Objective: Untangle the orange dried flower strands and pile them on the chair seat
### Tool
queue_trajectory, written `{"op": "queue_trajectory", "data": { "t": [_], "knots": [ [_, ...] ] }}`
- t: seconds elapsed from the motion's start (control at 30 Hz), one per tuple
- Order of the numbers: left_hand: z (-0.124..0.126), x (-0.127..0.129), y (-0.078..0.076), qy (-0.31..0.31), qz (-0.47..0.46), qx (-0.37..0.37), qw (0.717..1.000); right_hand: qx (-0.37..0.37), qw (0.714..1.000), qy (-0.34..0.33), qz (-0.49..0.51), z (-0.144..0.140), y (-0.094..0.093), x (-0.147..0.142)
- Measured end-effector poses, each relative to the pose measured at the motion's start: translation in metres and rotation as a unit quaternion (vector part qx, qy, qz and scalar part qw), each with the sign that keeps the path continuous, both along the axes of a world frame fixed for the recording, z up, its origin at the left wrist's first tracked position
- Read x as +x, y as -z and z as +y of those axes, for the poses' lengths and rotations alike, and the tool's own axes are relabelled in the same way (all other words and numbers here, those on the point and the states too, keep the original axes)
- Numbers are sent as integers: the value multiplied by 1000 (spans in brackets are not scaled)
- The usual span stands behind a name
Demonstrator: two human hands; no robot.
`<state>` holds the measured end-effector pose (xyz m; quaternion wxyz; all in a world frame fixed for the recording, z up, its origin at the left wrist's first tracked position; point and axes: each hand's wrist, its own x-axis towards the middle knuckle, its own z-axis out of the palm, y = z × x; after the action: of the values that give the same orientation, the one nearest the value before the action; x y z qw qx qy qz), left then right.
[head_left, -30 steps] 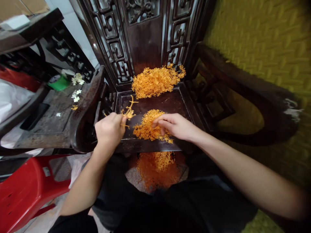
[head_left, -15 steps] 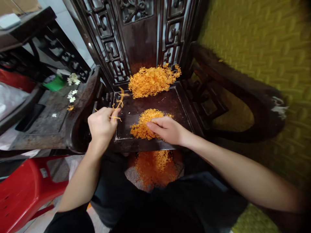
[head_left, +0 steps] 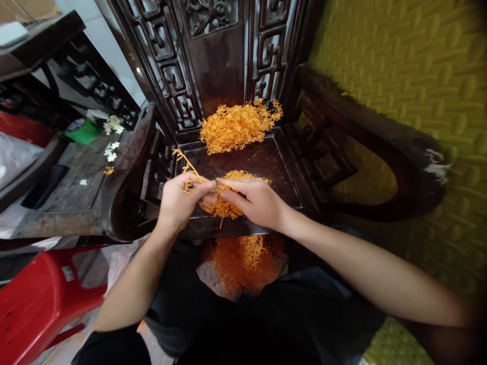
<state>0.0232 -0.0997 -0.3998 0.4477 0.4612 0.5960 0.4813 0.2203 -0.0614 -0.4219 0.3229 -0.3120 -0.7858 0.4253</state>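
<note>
My left hand (head_left: 179, 200) is closed on a thin orange branched sprig (head_left: 189, 165), whose stem sticks up past the knuckles to the upper left. Fingertip to fingertip with it, my right hand (head_left: 262, 203) is pinched; what lies between its thumb and forefinger is too small to make out. Both hands are over the near pile of orange sprigs (head_left: 240, 174), partly covering it. A larger pile of orange sprigs (head_left: 236, 128) rests at the back of the dark wooden chair seat (head_left: 262, 159).
More orange sprigs (head_left: 243, 263) lie low between the knees. Carved armrests flank the seat, the right armrest (head_left: 380, 119) curving outward. To the left are a wooden side table (head_left: 72, 195) with white flower-like pieces (head_left: 111, 151), a green tape roll (head_left: 82, 131) and a red plastic stool (head_left: 34, 304).
My left hand has moved right with the sprig and now meets my right hand above the near pile. My right hand has stayed almost in place.
</note>
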Motion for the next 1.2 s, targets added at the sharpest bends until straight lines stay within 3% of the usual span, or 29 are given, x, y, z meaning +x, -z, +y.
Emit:
{"op": "queue_trajectory", "data": {
  "t": [0.17,0.27,0.4,0.5,0.57,0.63,0.67,0.77,0.83,0.9,1.03,1.1,1.2],
  "knots": [
    [-7,12,0,45,101,44,993,51,995,9,-80,-8,-4,-5],
    [-8,13,-5,70,129,30,989,102,984,50,-138,-2,-7,2],
    [-6,12,-8,120,49,-51,990,132,978,82,-142,12,-11,11],
    [-8,6,-17,97,-20,-75,992,176,961,106,-183,27,-9,21],
    [-14,-3,-28,63,-68,-42,995,186,940,184,-217,44,-2,33],
    [-22,-12,-38,36,-97,16,995,155,920,283,-222,63,8,48],
    [-25,-16,-40,42,-99,27,994,136,923,296,-203,71,14,53],
    [-32,-16,-37,146,-65,-31,987,-25,974,208,-85,81,29,56],
    [-31,-7,-30,230,-47,-77,969,-175,979,105,4,77,33,47],
    [-31,7,-21,288,-27,-84,954,-269,960,29,65,70,35,38],
    [-44,40,10,383,148,-45,911,-267,961,10,78,62,35,30],
    [-58,59,31,446,269,-1,854,-253,966,5,61,61,33,30],
    [-77,78,54,583,386,15,715,-231,972,-21,36,59,25,30]
  ]
}}
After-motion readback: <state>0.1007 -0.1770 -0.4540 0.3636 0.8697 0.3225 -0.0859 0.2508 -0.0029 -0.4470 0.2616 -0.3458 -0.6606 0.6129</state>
